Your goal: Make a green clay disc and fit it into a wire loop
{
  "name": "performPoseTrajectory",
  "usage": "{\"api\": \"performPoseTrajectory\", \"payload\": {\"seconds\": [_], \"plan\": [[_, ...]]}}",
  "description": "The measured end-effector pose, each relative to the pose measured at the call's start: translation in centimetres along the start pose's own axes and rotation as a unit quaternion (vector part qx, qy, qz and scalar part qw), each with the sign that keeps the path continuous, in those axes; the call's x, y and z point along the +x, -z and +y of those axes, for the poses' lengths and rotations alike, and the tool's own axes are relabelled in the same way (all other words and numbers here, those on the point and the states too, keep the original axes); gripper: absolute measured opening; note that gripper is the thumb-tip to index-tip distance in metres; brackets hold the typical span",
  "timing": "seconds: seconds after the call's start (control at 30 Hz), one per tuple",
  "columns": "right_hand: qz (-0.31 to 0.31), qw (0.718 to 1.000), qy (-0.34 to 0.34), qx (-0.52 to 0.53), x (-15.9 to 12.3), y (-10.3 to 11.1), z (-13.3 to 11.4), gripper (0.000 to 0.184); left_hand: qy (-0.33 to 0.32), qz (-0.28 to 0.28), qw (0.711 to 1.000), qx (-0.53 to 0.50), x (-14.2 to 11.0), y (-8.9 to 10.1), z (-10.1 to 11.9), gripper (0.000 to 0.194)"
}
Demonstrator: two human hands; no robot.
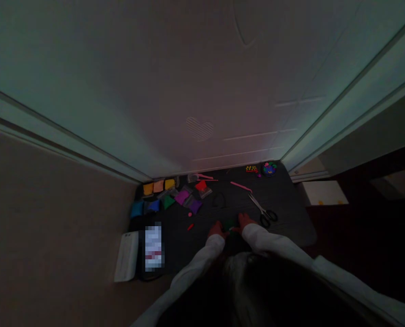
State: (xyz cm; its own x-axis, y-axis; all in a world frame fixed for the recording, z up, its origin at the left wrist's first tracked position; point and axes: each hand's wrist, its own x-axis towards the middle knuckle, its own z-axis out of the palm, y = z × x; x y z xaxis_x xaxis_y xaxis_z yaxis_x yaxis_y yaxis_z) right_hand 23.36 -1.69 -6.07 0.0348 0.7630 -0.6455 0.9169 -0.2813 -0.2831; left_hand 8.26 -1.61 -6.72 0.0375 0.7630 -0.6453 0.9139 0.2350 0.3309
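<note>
At the table's near edge, my left hand (217,229) and my right hand (245,221) face each other with fingers bent inward. Between them lies a dark green piece (229,224), which both appear to grip at its sides; dim light hides its kind. A small pale spot shows on its near side. Scissors (263,211) with black handles lie to the right of my right hand, blades apart. Left of my left hand are a small red piece (190,226) and a pink lump (190,214).
Several coloured packets (168,201) fill the back left of the dark table (291,227). A pink tool (241,186), yellow-dotted red piece (251,168) and colourful round item (269,169) lie farther back. A blurred-out bright rectangle (154,247) and white box (126,256) are at left.
</note>
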Motion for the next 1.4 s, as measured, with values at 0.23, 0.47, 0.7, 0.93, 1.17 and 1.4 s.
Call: {"api": "performPoseTrajectory", "payload": {"seconds": [0.23,0.47,0.7,0.93,1.17,1.4], "plan": [[-0.014,1.0,-0.003,-0.006,0.2,0.1,-0.2,0.058,0.016,-0.026,1.0,-0.005,-0.2,0.5,0.6,0.035],[-0.009,1.0,0.0,0.003,0.4,0.0,-0.1,0.059,0.017,-0.026,0.999,-0.01,-0.2,0.5,0.7,0.037],[0.031,0.998,0.026,0.057,-0.1,-0.1,0.9,0.042,-0.011,0.027,0.999,-0.025,-0.6,-0.4,0.0,0.027],[0.05,0.989,0.023,0.134,0.6,-0.9,0.9,0.024,-0.006,0.06,0.997,-0.049,-0.9,-0.6,-0.6,0.022],[0.043,0.991,0.004,0.124,1.4,-0.4,0.4,0.029,0.042,0.044,0.996,-0.064,-0.2,0.4,-0.7,0.022],[0.03,0.997,0.016,0.076,1.1,1.2,-0.2,0.04,0.051,0.014,0.998,-0.037,0.4,0.7,-0.1,0.028]]}}
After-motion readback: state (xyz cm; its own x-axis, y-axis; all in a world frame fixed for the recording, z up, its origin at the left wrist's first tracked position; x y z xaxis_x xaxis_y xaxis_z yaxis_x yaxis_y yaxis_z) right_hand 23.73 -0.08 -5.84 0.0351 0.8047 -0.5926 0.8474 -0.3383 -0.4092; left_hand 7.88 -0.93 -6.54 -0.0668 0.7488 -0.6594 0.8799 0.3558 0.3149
